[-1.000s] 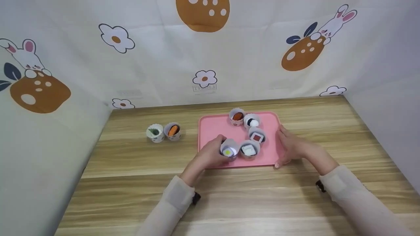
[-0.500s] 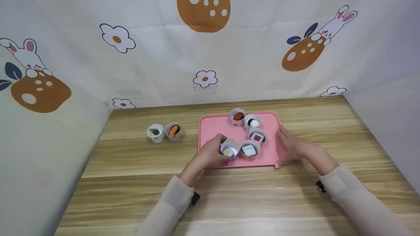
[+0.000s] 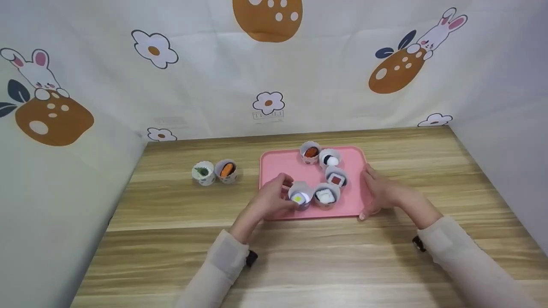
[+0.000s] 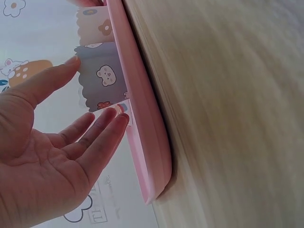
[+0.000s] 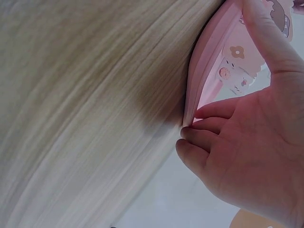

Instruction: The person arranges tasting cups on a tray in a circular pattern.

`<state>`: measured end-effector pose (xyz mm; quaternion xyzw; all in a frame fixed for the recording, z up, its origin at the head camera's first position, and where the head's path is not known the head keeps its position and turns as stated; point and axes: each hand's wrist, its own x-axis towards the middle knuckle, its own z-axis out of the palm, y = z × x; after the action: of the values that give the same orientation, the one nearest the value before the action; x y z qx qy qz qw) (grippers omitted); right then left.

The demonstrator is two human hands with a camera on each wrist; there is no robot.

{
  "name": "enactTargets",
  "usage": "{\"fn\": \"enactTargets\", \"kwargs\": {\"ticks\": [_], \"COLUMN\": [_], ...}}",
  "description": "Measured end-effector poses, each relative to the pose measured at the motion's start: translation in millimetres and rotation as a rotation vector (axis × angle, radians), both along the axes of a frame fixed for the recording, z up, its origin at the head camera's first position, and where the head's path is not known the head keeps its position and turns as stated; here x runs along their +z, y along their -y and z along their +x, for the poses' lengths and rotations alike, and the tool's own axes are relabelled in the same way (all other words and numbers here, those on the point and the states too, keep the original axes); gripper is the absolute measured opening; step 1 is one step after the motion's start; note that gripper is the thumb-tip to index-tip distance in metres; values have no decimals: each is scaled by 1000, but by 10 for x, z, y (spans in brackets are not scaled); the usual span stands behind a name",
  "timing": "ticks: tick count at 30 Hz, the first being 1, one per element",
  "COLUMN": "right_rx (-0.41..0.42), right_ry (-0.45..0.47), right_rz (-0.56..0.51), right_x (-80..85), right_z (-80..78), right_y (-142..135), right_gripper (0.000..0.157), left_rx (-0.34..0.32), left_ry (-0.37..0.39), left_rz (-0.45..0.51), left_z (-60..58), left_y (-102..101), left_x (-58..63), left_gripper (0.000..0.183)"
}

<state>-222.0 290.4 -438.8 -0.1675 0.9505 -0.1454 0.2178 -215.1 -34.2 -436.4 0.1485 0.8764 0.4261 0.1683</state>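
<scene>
In the head view my left hand is beside a grey paper cup at the tray's front, holding a piece of toy sushi with a yellow centre. The left wrist view shows thumb and fingers spread either side of this bear-printed cup, fingertips close to its wall. My right hand rests against the right end of the pink tray, its thumb at the front corner and its fingers along the rim. Beside the grey cup stands a cup with white toy sushi.
Farther back on the tray stand cups with red-centred toy sushi, black-and-white toy sushi and reddish toy sushi. Left of the tray, two more cups hold green and orange toy food. A printed cloth hangs behind the table.
My left hand has loosened from the grey cup and shifted slightly left, fingers spreading. The cup stays in place on the tray, and my right hand stays at the tray's edge.
</scene>
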Motion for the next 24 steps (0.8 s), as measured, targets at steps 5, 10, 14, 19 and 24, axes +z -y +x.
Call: {"fn": "enactTargets", "kwargs": {"ticks": [5, 10, 14, 19, 24], "right_rx": [-14, -16, -16, -27, -43], "right_ry": [13, 18, 17, 27, 41], "right_rz": [-8, -8, -4, -14, -24], "right_x": [-4, -5, -10, -6, 0], "right_z": [-9, -2, -2, 1, 4], "right_y": [0, -3, -8, -1, -1], "right_gripper": [144, 142, 142, 142, 143], "left_rx": [1, 4, 1, 8, 20], "left_ry": [-8, -11, -28, -32, -29], "left_rz": [-6, 2, 2, 34, 56], "left_z": [-5, -14, -14, 0, 3], "left_y": [46, 101, 151, 207, 253], "left_x": [10, 13, 17, 36, 37], "left_gripper": [62, 65, 64, 61, 60]}}
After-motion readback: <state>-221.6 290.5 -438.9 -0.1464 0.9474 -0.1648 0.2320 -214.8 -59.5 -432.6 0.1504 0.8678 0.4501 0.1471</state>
